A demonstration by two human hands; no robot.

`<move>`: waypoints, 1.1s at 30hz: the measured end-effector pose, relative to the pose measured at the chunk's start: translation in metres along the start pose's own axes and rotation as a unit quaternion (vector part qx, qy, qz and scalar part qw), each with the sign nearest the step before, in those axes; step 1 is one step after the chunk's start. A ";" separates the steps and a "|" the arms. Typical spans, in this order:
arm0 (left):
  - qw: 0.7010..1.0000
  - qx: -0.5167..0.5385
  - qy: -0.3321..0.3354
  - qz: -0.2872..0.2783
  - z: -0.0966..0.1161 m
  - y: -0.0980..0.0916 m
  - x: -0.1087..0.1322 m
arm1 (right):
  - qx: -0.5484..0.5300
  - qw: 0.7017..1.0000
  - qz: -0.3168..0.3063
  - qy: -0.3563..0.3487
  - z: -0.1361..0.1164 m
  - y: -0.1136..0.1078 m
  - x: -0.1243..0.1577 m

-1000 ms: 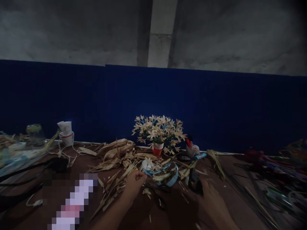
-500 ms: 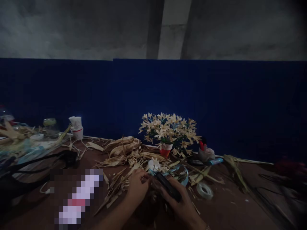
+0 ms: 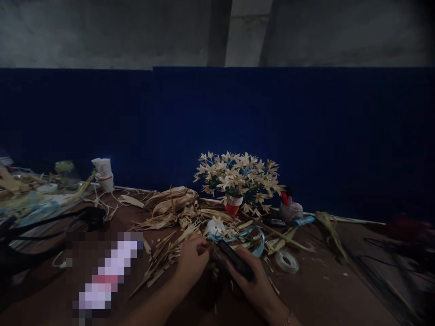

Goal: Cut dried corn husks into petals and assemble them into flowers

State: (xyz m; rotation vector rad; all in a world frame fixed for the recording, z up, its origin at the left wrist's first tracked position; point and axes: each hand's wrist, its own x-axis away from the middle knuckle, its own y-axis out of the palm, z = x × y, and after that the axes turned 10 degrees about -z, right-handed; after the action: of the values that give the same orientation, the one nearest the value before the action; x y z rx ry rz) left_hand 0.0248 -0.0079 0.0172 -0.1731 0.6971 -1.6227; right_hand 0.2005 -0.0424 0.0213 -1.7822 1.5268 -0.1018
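My left hand (image 3: 193, 254) is closed in a pinch, its fingertips close to the end of a black tool; what they hold is too small and dark to make out. My right hand (image 3: 251, 276) is wrapped round the black tool (image 3: 235, 260), a thick, long-handled thing whose kind I cannot tell. Just beyond the fingertips a pale straw-coloured flower (image 3: 217, 223) rests by a white roundish thing. Light blue ribbon (image 3: 258, 244) curls to the right of it. Dry corn husk strips (image 3: 165, 260) lie left of my left hand.
Behind stands a red-and-white cup (image 3: 234, 206) filled with husk flowers (image 3: 238, 174). A bundle of dry husks (image 3: 175, 201) lies to its left. At right are a tape roll (image 3: 287, 262) and a small tub (image 3: 291, 211). A blue panel (image 3: 217, 113) closes off the back.
The view has tipped slightly downward, so the table things sit higher in the picture. Both hands keep nearly the same pose, and the right still grips the black tool.
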 end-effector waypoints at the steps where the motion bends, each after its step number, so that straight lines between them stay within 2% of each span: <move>1: 1.000 0.002 0.002 0.001 0.000 0.000 0.000 | -0.004 1.000 -0.011 0.004 0.000 0.000 0.000; 3: 1.000 0.003 0.004 0.003 0.000 0.001 0.000 | -0.011 0.999 -0.043 0.017 0.001 0.000 0.000; 8: 1.000 0.003 0.008 -0.006 -0.001 0.001 0.000 | -0.024 0.998 -0.052 0.034 0.001 -0.001 -0.001; 14: 1.000 -0.008 0.016 0.009 -0.003 0.001 0.000 | -0.009 0.997 -0.070 0.040 0.002 -0.001 0.000; 33: 1.000 -0.015 0.013 0.009 0.000 0.000 0.000 | -0.005 0.998 -0.058 0.030 0.002 -0.004 -0.001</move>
State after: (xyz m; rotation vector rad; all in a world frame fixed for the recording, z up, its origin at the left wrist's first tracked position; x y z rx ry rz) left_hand 0.0249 -0.0082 0.0174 -0.1678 0.7408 -1.6002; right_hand 0.2042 -0.0404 0.0222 -1.8908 1.4675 -0.2065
